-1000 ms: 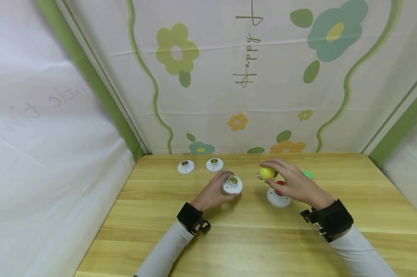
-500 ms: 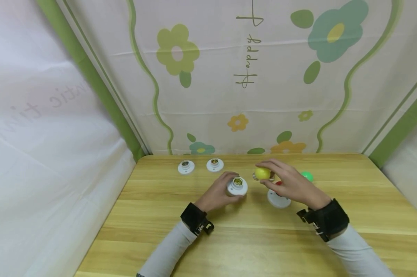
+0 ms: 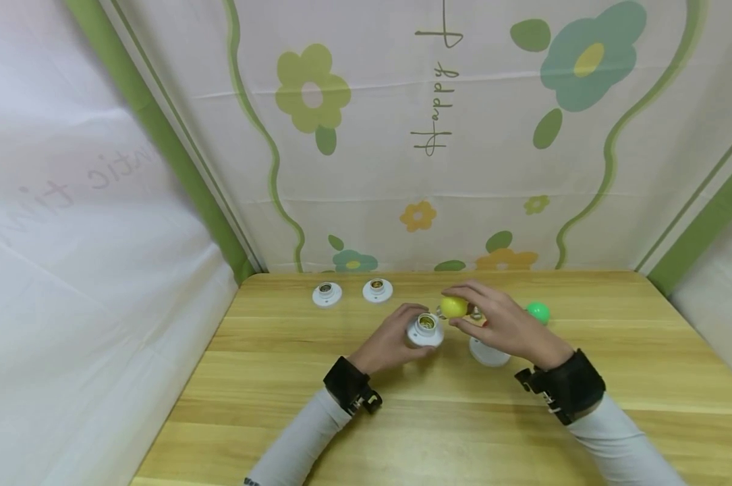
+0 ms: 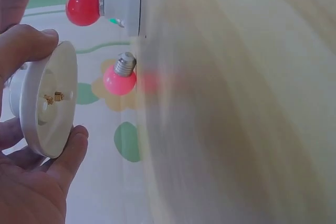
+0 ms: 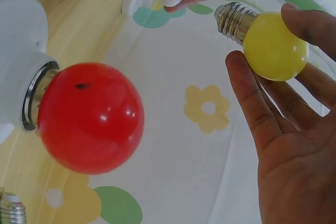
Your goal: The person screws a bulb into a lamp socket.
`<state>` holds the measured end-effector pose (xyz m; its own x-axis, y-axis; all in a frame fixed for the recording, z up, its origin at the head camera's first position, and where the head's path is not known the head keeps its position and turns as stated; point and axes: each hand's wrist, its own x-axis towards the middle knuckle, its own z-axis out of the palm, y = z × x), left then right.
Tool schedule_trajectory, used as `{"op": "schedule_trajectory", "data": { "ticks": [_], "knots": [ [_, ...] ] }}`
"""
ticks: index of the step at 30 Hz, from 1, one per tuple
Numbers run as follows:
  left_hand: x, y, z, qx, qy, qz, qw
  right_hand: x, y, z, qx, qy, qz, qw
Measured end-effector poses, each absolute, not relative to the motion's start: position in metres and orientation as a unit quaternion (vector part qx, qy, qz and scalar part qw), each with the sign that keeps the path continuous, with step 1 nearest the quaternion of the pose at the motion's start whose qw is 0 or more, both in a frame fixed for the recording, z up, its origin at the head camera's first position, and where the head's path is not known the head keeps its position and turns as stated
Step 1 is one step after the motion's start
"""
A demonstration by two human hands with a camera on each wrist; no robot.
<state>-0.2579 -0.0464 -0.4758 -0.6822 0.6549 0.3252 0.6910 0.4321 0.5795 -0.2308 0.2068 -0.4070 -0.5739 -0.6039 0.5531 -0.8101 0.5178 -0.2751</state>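
My left hand grips a white lamp holder by its round base, its threaded mouth tilted up and facing the head camera. In the left wrist view, brass terminals show on its underside, clear of the table. My right hand pinches a yellow light bulb between thumb and fingers. The bulb's silver screw end points left, just beside the holder's mouth but apart from it. Below the right hand, a red bulb sits in another white lamp holder standing on the table; the hand mostly hides it in the head view.
Two more white lamp holders without bulbs stand at the table's back left. A green bulb lies to the right of my right hand. The left wrist view also shows a pinkish bulb with its screw end up. A printed curtain hangs behind the table.
My left hand has moved right with the lamp holder. My right hand has moved left with the yellow bulb, so the two are closer together. More of the green bulb shows.
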Motion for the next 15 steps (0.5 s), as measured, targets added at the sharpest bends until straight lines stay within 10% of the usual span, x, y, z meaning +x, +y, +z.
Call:
{"op": "schedule_trajectory", "data": {
  "ticks": [15],
  "knots": [
    [-0.254, -0.038, -0.472, -0.409, -0.843, -0.349, 0.022, -0.23, 0.195, -0.406, 0.434, -0.84, 0.269, 0.185]
  ]
}}
